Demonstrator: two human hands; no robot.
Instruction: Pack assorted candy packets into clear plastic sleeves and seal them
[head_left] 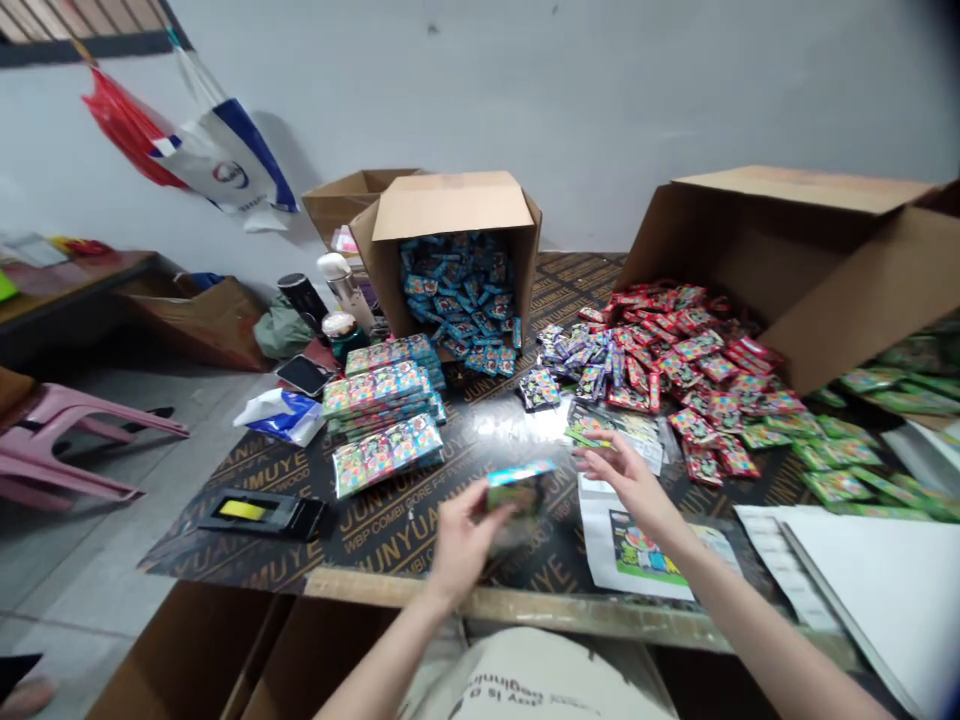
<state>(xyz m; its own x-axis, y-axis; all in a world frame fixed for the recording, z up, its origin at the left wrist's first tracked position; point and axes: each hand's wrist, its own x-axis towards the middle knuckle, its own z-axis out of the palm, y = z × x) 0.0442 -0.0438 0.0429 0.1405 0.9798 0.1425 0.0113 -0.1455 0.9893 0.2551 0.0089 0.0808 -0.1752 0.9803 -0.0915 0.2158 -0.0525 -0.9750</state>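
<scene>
My left hand (466, 535) is closed on a small stack of candy packets (517, 487), blue along the top edge and blurred by motion. To its right, my right hand (626, 483) pinches a thin green packet (585, 438) between thumb and fingers. Beneath the right forearm lies a printed sheet (600, 560) with a colourful picture. Purple packets (540, 388) and a heap of red packets (697, 380) lie beyond that hand, with green packets (836, 485) farther right. Left of my left hand, wrapped rows of packets (386, 452) are stacked.
An open carton (450, 205) of blue packets (469, 300) stands at the back; a larger tipped carton (847, 270) is at the right. A phone (304, 375), bottles (345, 290) and a black holder (262, 513) occupy the left. White sheets (877, 580) lie at right.
</scene>
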